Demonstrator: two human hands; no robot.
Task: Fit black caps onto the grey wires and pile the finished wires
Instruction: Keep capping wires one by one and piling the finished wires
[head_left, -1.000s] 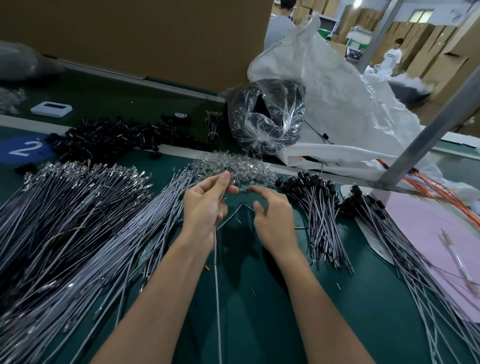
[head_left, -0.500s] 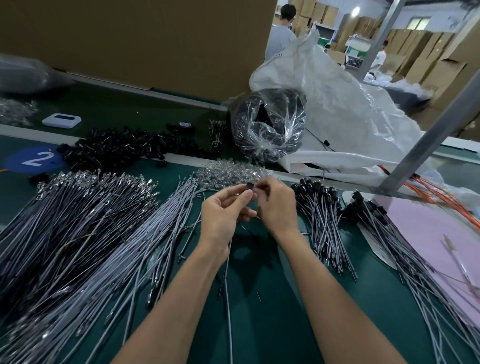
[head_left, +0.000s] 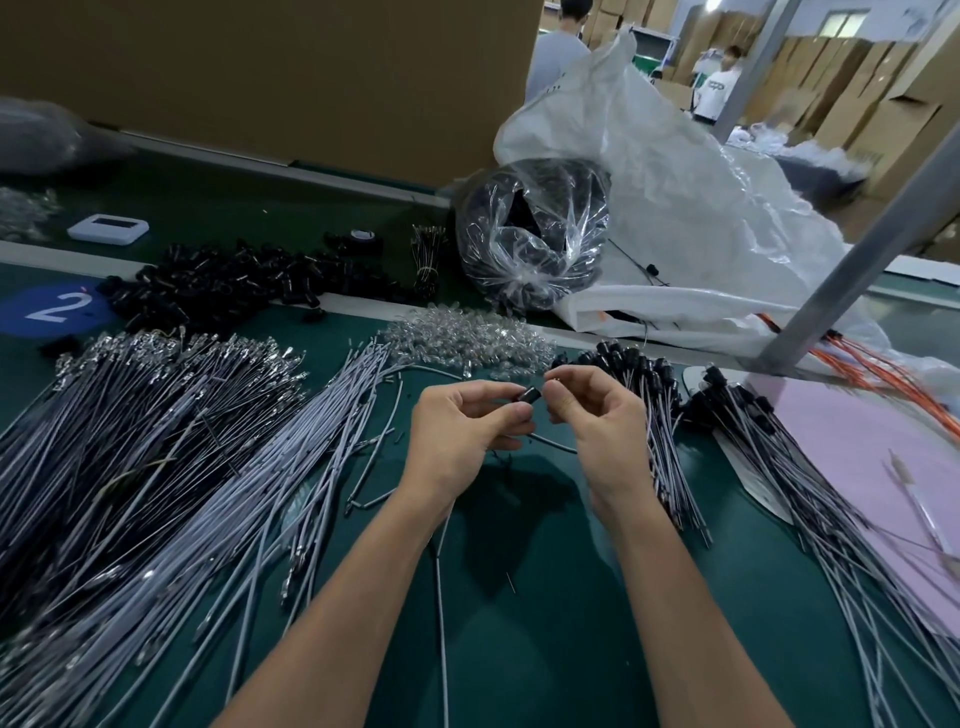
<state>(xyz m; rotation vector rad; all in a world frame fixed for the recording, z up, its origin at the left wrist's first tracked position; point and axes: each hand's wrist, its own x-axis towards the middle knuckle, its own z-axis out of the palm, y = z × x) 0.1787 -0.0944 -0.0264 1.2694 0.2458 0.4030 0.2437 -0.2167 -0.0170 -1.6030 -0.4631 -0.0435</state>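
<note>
My left hand (head_left: 462, 431) pinches a black cap (head_left: 531, 396) between thumb and fingertips, above the green table. A grey wire (head_left: 440, 582) hangs down from under that hand toward me. My right hand (head_left: 597, 431) sits just right of the cap, its thumb and forefinger pinching a small piece at the cap's right end, too small to identify. Uncapped grey wires (head_left: 156, 441) lie in a broad heap on the left. Capped wires (head_left: 654, 415) lie in a bundle to the right of my hands, with a second bundle (head_left: 779, 467) farther right.
Loose black caps (head_left: 234, 286) are heaped at the back left, with small clear parts (head_left: 467, 343) beyond my hands. A plastic bag of black parts (head_left: 530, 239), a white sack (head_left: 675, 208) and a slanted metal post (head_left: 857, 249) stand behind. A pink sheet (head_left: 857, 457) lies right.
My hands drew back from the clear parts and came together. A black cap now sits in my left fingertips, with my right fingers at its end.
</note>
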